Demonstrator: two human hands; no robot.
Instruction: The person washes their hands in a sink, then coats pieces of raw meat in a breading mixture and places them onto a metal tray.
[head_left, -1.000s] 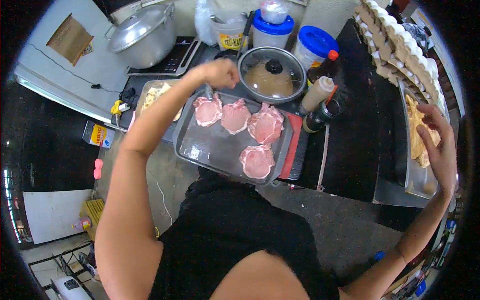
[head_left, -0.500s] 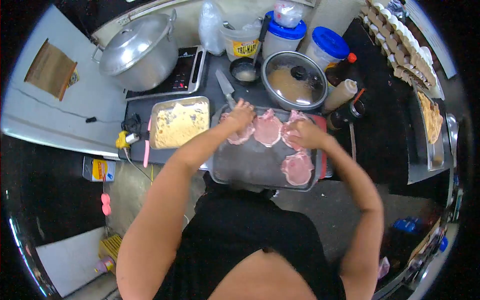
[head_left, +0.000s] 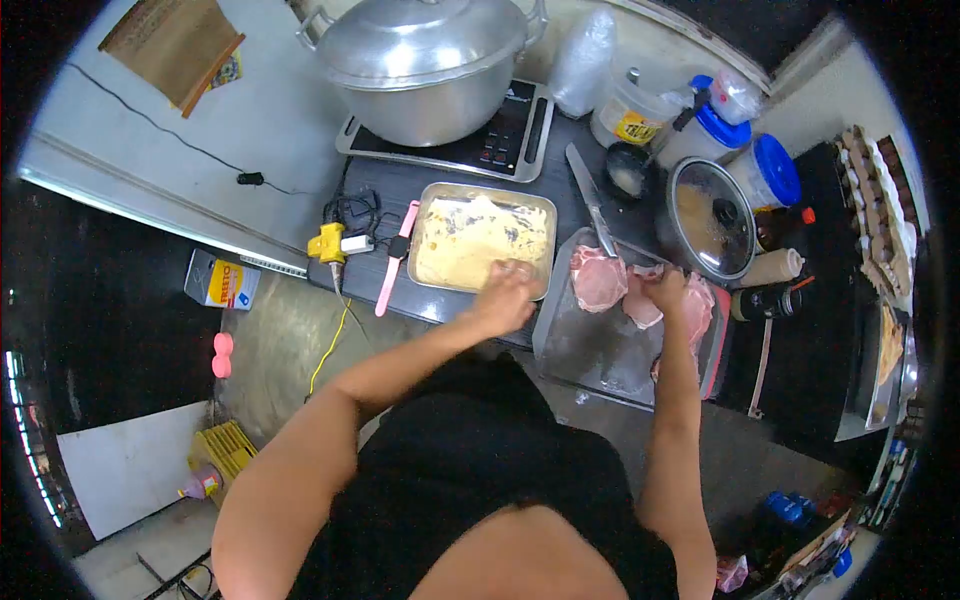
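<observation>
My left hand (head_left: 505, 297) is at the near right corner of a metal pan (head_left: 552, 232), its fingers curled at the surface of a pale yellow, lumpy mixture (head_left: 460, 245). Whether they hold any of it is hidden. On a large grey tray (head_left: 600, 355) lie several raw pink meat slices. One meat slice (head_left: 640, 303) is under my right hand (head_left: 667, 290), whose fingers are closed on its upper edge. Left of it a separate meat slice (head_left: 598, 280) lies flat, with a knife (head_left: 590, 200) just above, its handle reaching the tray's rim.
A big lidded pot (head_left: 425, 75) stands on an induction cooker (head_left: 515, 135) at the back. Behind the tray are a small black pan (head_left: 628, 172), a glass-lidded bowl (head_left: 705, 215) and blue-lidded tubs (head_left: 775, 170). A pink-strapped watch (head_left: 393, 265) and yellow plug (head_left: 326, 243) lie left.
My left hand has left the meat slices and moved left to the pan of yellow mixture. My right hand stays among the slices. The view has turned toward the left.
</observation>
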